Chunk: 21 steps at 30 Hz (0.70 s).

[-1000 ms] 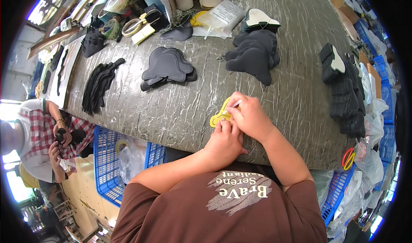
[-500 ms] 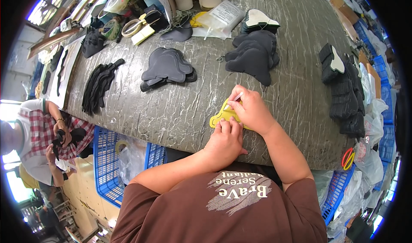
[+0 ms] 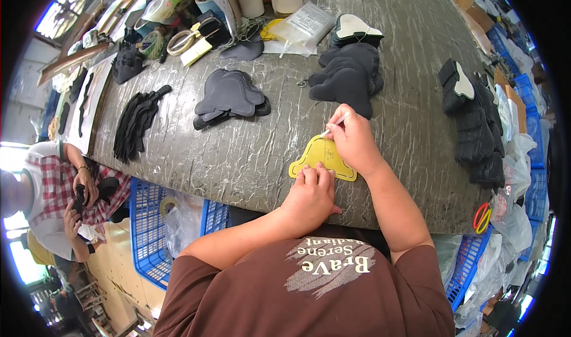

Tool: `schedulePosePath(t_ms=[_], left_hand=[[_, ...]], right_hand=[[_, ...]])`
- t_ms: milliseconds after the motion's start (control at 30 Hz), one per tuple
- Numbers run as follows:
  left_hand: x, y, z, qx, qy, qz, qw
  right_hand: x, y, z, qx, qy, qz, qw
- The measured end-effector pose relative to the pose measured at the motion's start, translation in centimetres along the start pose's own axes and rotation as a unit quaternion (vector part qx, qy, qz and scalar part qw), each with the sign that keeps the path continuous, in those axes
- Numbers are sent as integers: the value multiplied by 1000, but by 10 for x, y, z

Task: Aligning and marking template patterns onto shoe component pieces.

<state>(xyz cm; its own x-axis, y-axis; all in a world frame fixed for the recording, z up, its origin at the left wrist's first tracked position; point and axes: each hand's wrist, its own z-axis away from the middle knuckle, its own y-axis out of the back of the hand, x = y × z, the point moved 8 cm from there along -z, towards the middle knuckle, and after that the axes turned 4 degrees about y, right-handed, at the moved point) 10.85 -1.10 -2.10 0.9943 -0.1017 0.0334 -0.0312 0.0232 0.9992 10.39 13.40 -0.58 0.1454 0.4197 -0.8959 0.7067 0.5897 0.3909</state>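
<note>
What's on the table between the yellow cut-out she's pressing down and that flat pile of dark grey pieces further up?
Nothing: in the head view, only bare wrinkled table covering separates the yellow template from the dark grey stack.
</note>
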Motion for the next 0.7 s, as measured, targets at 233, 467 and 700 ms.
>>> schedulePosePath(t_ms=[233, 467, 700], left_hand=[[-1, 1, -1, -9, 3, -2, 1000], [-1, 0, 0, -5, 4, -4, 1000], [0, 1, 0, -6, 3, -3, 1000]], right_hand=[[8, 8, 8, 14, 7, 37, 999], [-2, 7, 11, 24, 14, 25, 999], [7, 19, 21, 62, 21, 16, 998]])
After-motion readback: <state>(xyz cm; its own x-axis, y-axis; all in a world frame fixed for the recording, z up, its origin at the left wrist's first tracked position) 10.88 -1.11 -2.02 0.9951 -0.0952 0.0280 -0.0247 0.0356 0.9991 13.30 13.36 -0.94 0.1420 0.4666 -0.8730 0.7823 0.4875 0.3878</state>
